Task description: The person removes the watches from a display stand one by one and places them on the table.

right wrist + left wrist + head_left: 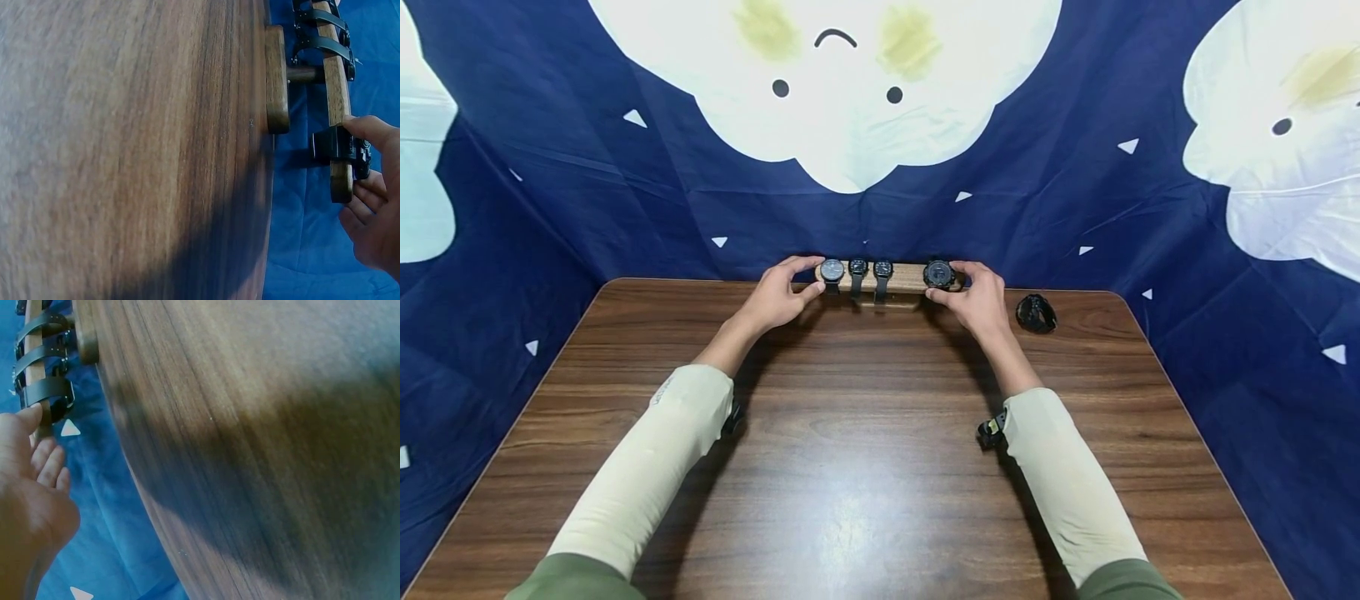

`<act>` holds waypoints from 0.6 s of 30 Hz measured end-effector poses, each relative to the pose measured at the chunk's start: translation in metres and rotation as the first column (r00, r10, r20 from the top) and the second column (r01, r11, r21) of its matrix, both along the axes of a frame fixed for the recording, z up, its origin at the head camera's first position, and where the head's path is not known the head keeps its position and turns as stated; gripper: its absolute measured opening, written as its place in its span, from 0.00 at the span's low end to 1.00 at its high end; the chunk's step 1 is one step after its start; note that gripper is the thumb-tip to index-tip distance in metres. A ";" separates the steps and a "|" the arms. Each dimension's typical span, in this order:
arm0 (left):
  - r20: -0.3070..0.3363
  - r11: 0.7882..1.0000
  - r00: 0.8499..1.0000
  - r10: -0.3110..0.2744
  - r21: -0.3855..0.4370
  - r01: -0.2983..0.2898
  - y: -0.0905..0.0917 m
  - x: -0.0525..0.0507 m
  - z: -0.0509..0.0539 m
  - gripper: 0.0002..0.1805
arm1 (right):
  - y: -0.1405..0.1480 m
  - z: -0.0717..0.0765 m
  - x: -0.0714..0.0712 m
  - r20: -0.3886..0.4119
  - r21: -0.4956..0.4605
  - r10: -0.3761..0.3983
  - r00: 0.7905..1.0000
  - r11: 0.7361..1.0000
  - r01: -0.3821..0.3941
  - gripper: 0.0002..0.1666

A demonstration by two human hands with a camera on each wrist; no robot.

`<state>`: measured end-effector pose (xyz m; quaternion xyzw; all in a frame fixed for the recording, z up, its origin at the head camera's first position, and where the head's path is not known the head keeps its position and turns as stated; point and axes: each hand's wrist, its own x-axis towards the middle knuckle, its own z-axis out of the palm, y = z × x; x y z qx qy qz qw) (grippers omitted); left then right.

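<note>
A wooden watch stand [906, 277] stands at the table's far edge, its crossbar carrying several dark watches. At the bar's left end, my left hand [777, 296] grips the wood between thumb and fingers, right beside a round-faced watch [832, 270]. My right hand [981, 302] pinches a chunky black watch [938, 273] near the right end, thumb on the near side and fingers on the far side. Two smaller watches, one with a square face [883, 269], sit left of the bar's middle. The right wrist view shows the black watch [337, 145] strapped around the bar [338, 94].
Another black watch [1036, 313] lies on the brown wood-grain table [857, 400], right of my right hand. A blue cloth [700, 192] with white cloud shapes hangs behind the table. The stand's base [277, 81] sits close to the far edge.
</note>
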<state>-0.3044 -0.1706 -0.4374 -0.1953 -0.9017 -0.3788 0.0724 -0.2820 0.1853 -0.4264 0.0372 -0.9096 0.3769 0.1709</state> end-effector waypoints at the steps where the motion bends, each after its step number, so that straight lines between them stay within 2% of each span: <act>1: -0.006 1.000 1.000 0.001 -0.003 -0.001 0.000 0.000 0.000 0.27 | 0.000 0.000 0.000 0.000 0.002 0.002 1.000 1.000 -0.002 0.40; 18: 0.000 1.000 1.000 0.000 -0.008 0.000 -0.001 -0.001 -0.001 0.28 | 0.005 0.000 0.003 0.020 -0.012 -0.030 0.999 0.999 0.030 0.41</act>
